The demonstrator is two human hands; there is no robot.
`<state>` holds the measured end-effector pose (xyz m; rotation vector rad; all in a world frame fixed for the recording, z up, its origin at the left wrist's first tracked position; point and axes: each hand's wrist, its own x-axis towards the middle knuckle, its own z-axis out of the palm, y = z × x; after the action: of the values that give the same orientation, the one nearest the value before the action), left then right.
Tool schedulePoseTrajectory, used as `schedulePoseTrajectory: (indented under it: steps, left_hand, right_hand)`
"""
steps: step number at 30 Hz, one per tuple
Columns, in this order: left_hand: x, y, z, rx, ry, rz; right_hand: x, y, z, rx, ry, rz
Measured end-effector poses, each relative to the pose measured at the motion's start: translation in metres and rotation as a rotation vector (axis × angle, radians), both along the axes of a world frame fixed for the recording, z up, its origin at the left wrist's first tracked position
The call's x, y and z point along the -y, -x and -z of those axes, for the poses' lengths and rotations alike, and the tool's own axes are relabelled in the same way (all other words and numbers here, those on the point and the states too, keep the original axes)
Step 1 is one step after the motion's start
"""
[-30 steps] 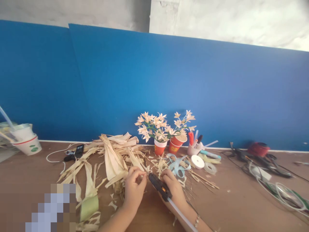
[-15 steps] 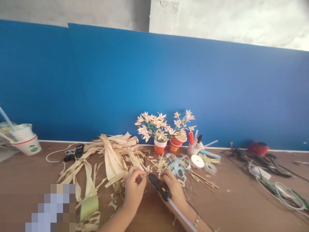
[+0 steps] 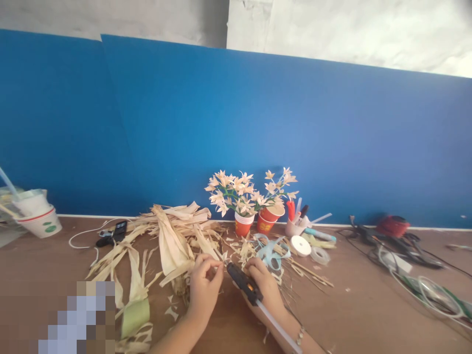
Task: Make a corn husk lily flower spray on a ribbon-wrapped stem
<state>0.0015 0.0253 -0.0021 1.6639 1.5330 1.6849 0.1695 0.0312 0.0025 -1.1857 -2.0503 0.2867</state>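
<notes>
My right hand (image 3: 264, 282) is wrapped round a black glue gun (image 3: 244, 284), with a long whitish glue stick (image 3: 277, 324) running out of its back end toward me. The gun's nozzle points up and left, close to the fingertips of my left hand (image 3: 205, 282). Thumb and forefinger of that left hand are pinched together; whatever lies between them is too small to make out. Just beyond the fingers are dried husk pieces (image 3: 173, 241). Pale husk flowers (image 3: 238, 189) on green stems stand behind, in a red paper cup (image 3: 244, 224).
A second red cup (image 3: 266, 221) and a pen holder (image 3: 295, 227) stand at the back. Light blue ribbon (image 3: 272, 253), a white spool (image 3: 300, 246) and a tape roll (image 3: 320, 255) lie right of centre. Cables (image 3: 424, 290) sprawl at far right; a white cup (image 3: 40, 222) stands at far left.
Almost nothing differs. Both hands and the glue gun hold their places, while the whole view has shifted very slightly.
</notes>
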Motion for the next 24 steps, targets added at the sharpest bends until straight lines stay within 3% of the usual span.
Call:
schedulePoseTrajectory:
  steps: [11,17,22,24]
  left_hand:
    - [-0.002,0.0,0.005,0.01,0.012,0.023]
    - [-0.002,0.001,0.004,0.01,0.007,-0.013]
    - [-0.001,-0.001,0.004,-0.025,0.05,0.056]
    - [0.0,-0.002,0.004,-0.037,0.064,0.109]
  right_hand:
    - [0.0,-0.001,0.003,-0.149,0.002,-0.119]
    - [0.0,-0.007,-0.006,-0.071,-0.009,-0.026]
    - [0.001,-0.006,-0.014,-0.014,-0.028,-0.233]
    - [-0.001,-0.01,-0.022,-0.004,-0.017,-0.103]
